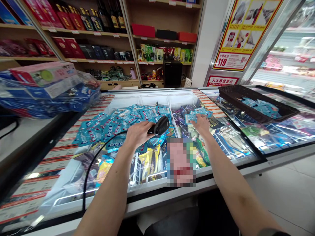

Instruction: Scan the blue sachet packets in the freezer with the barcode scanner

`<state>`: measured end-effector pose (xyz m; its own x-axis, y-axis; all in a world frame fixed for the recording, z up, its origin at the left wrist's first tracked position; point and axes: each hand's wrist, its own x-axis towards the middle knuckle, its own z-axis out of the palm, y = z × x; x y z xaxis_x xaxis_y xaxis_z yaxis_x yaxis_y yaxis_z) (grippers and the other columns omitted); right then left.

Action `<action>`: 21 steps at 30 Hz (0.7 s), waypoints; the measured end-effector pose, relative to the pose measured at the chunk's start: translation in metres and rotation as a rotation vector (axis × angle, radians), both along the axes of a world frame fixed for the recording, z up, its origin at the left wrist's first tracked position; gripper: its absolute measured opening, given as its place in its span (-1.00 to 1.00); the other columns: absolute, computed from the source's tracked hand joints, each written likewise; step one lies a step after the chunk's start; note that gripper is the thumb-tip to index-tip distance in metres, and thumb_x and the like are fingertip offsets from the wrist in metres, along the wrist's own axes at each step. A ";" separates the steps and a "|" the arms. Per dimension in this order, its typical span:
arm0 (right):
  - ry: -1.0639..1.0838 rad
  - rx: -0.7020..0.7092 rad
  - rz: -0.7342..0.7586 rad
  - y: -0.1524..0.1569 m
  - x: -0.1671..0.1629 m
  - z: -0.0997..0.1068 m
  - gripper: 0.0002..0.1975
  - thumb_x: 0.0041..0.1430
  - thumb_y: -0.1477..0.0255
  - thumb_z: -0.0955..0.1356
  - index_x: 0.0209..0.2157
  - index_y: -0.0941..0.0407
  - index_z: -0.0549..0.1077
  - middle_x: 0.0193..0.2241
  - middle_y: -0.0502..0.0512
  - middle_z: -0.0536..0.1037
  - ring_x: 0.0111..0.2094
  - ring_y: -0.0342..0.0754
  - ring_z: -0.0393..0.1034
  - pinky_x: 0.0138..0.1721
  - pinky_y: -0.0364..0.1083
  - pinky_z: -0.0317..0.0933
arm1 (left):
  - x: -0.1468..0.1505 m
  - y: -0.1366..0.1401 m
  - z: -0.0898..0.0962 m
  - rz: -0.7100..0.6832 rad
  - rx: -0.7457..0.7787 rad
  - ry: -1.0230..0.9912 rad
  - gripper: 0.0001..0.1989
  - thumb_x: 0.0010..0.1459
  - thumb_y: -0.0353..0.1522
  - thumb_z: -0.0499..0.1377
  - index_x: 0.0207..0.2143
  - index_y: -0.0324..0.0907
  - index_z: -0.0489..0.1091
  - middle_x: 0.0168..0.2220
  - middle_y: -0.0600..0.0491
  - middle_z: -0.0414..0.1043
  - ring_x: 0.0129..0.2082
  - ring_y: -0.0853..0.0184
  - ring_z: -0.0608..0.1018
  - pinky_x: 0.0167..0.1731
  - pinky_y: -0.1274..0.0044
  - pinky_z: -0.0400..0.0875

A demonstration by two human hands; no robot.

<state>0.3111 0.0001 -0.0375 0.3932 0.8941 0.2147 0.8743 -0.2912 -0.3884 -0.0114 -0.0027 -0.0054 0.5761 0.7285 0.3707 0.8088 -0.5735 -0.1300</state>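
Note:
My left hand [139, 132] is closed around a black handheld barcode scanner [161, 126]. Its head points up and to the right, and a black cord [94, 159] loops down toward the freezer's front edge. Over the right-hand part of the open chest freezer, my right hand [202, 124] grips a light-blue packet [190, 117] between thumb and fingers. Just behind that hand lies another blue packet [206, 112]. Many similar packets form a loose pile [108, 126] on the left, partly on the freezer's glass.
Yellow wrappers [150, 160] stand in a wire basket at the front. A dark brown tray [290, 113] with blue packets rests on the freezer lid at right. Plastic-wrapped boxes [49, 88] stand at left. Stocked shelves [93, 32] line the back. A pixelated patch hides something near the front edge.

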 end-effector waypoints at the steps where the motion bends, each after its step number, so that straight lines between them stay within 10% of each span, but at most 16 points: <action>1: -0.005 -0.002 0.021 0.002 0.002 -0.002 -0.49 0.16 0.21 0.29 0.10 0.12 0.30 0.12 0.34 0.30 0.13 0.27 0.19 0.05 0.20 0.14 | 0.000 0.000 0.000 0.001 0.000 0.005 -0.64 0.15 -0.17 0.10 -0.03 -0.08 0.35 -0.15 -0.02 0.51 -0.20 0.17 0.54 -0.35 0.45 0.33; 16: -0.163 0.198 0.039 0.020 -0.002 -0.024 -0.53 0.32 0.31 0.10 0.19 0.12 0.24 0.28 0.19 0.13 0.32 0.15 -0.14 0.26 0.24 -0.25 | -0.007 0.005 -0.004 0.043 0.022 -0.017 -0.65 0.11 -0.21 0.13 -0.04 -0.09 0.36 -0.17 -0.03 0.51 -0.21 0.14 0.54 -0.35 0.43 0.34; 21: -0.177 0.292 0.344 0.020 -0.025 -0.010 -0.52 0.34 0.37 0.04 0.19 0.16 0.26 0.25 0.14 0.22 0.30 0.01 -0.06 0.29 0.06 -0.18 | -0.005 0.007 -0.004 0.066 0.017 -0.014 -0.65 0.14 -0.18 0.09 -0.05 -0.09 0.36 -0.16 -0.05 0.50 -0.19 0.15 0.54 -0.33 0.43 0.34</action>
<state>0.2865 0.0205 -0.0477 0.0202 0.8582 0.5129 0.9607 0.1255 -0.2477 -0.0160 0.0041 -0.0095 0.5221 0.7582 0.3906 0.8464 -0.5170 -0.1276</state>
